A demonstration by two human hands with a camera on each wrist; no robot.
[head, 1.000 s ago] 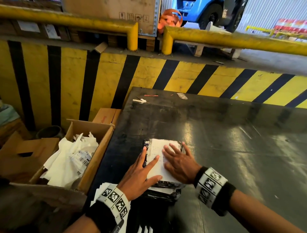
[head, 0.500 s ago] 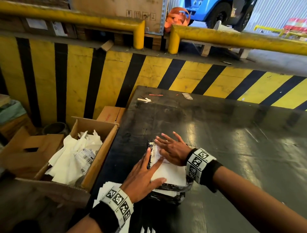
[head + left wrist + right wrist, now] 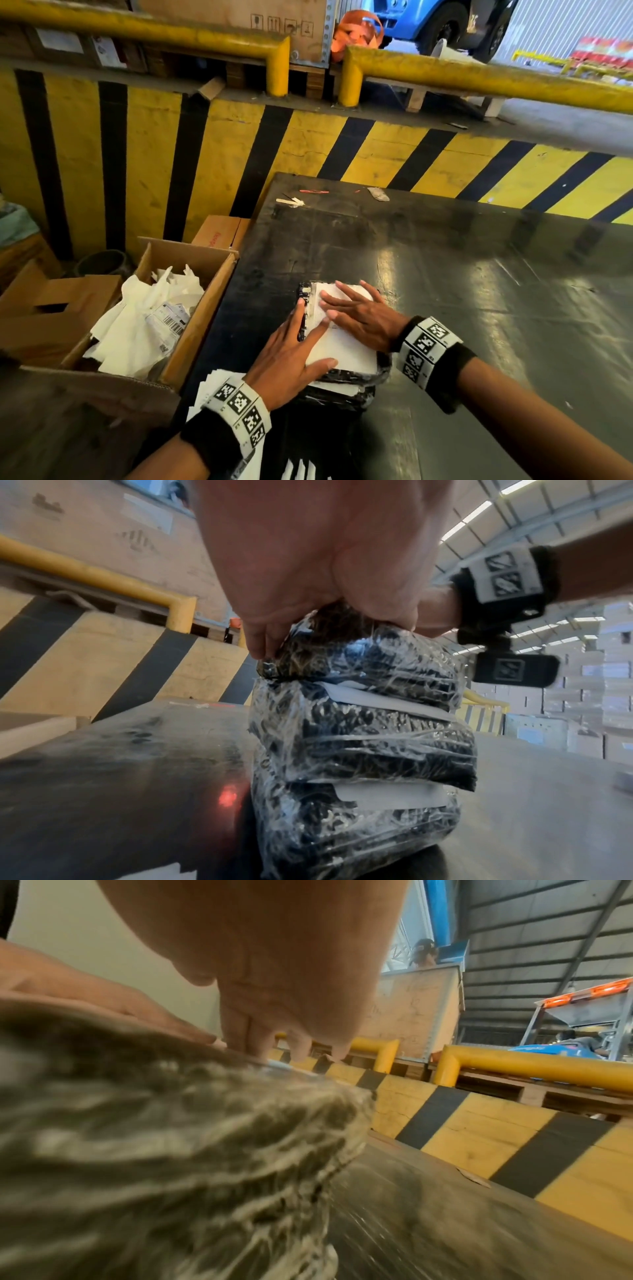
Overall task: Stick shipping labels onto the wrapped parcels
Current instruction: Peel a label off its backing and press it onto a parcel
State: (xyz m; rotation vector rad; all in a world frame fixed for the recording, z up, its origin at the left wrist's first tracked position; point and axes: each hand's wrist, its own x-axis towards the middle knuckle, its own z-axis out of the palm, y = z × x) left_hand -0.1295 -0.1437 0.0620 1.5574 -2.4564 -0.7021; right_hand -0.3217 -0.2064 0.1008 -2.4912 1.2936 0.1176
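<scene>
A stack of black parcels wrapped in clear film (image 3: 363,737) stands near the front left of the dark table (image 3: 445,281). A white shipping label (image 3: 342,349) lies on the top parcel (image 3: 380,373). My left hand (image 3: 294,353) lies flat on the label's left side, fingers straight. My right hand (image 3: 359,315) presses flat on the label's far part, fingers spread and pointing left. The left wrist view shows white labels (image 3: 387,704) between the stacked parcels. In the right wrist view the film wrap (image 3: 171,1150) fills the foreground, blurred.
An open cardboard box (image 3: 191,308) of white backing scraps stands left of the table. A pile of white label sheets (image 3: 219,383) lies under my left wrist. Small scraps (image 3: 291,202) lie at the table's far edge. A yellow-black striped wall (image 3: 239,154) rises behind.
My right hand slid from the label's near right part up to its far end, fingers now pointing left. The left hand stayed flat on the left side.
</scene>
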